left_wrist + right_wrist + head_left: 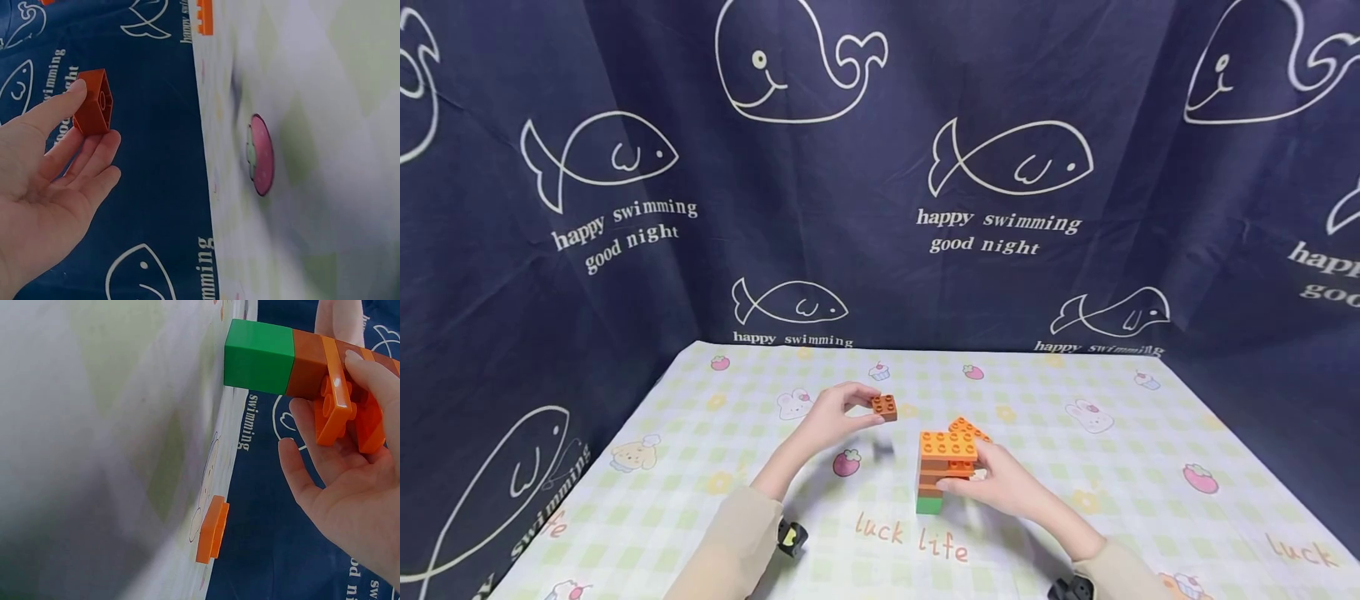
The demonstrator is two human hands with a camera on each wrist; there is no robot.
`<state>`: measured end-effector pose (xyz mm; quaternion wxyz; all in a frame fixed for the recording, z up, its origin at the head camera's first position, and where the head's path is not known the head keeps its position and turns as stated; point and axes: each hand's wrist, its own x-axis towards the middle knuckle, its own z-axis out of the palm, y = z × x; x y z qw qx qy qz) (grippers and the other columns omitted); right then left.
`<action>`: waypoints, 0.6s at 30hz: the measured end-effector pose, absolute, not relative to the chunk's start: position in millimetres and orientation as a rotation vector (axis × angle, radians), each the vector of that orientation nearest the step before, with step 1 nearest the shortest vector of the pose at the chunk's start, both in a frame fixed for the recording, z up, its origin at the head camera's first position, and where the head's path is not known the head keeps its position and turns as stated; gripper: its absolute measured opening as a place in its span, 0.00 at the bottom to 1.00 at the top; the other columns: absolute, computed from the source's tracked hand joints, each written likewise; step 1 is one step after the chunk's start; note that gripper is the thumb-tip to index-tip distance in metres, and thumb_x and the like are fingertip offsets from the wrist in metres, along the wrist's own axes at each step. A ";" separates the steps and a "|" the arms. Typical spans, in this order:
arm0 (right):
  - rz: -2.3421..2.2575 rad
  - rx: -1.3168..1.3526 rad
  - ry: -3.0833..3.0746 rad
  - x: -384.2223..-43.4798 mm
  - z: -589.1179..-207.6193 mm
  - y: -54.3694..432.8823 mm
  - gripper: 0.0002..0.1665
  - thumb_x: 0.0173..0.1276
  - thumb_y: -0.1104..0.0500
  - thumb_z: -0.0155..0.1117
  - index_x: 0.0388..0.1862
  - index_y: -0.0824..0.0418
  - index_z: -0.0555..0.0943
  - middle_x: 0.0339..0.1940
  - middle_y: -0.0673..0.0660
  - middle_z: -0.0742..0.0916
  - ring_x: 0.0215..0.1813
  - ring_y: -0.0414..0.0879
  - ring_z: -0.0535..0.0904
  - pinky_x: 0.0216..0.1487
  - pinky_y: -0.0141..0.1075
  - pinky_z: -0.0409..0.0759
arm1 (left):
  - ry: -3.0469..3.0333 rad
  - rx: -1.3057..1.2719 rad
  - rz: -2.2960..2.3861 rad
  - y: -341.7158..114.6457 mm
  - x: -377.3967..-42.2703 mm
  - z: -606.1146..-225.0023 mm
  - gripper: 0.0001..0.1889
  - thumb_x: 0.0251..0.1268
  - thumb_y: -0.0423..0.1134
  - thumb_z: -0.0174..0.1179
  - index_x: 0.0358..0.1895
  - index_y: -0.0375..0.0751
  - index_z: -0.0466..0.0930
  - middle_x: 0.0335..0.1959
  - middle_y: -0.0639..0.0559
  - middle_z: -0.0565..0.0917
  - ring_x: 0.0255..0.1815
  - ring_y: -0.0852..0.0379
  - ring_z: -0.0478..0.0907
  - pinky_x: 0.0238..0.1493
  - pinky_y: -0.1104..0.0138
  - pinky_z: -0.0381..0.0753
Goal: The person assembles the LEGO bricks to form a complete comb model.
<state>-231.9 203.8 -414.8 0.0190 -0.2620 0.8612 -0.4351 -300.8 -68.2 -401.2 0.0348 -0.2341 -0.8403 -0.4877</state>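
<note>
My left hand (833,414) pinches a small brown toy brick (885,407) between thumb and fingers, held above the table to the left of a brick stack. In the left wrist view, the brick's hollow underside (103,101) is partly visible. My right hand (1003,485) grips the stack from its right side. The stack has a green brick (259,356) at the bottom, brown bricks (308,365) and orange plates above, and a wide studded orange plate (947,445) on top. Two orange pieces jut out sideways beside my thumb.
A loose orange plate (968,428) lies on the table behind the stack. The table wears a checked tablecloth (715,433) printed with strawberries, rabbits and lettering. Dark blue curtains (880,192) with white fish and whales surround it at the back and sides.
</note>
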 end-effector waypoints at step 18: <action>-1.356 -0.810 2.688 -233.4 -416.6 202.9 0.26 0.57 0.47 0.69 0.51 0.57 0.77 0.46 0.50 0.86 0.51 0.45 0.81 0.57 0.39 0.79 | -2.488 -0.886 -1.525 -53.4 -281.2 -377.1 0.19 0.54 0.38 0.68 0.50 0.41 0.79 0.47 0.51 0.83 0.46 0.57 0.80 0.64 0.67 0.73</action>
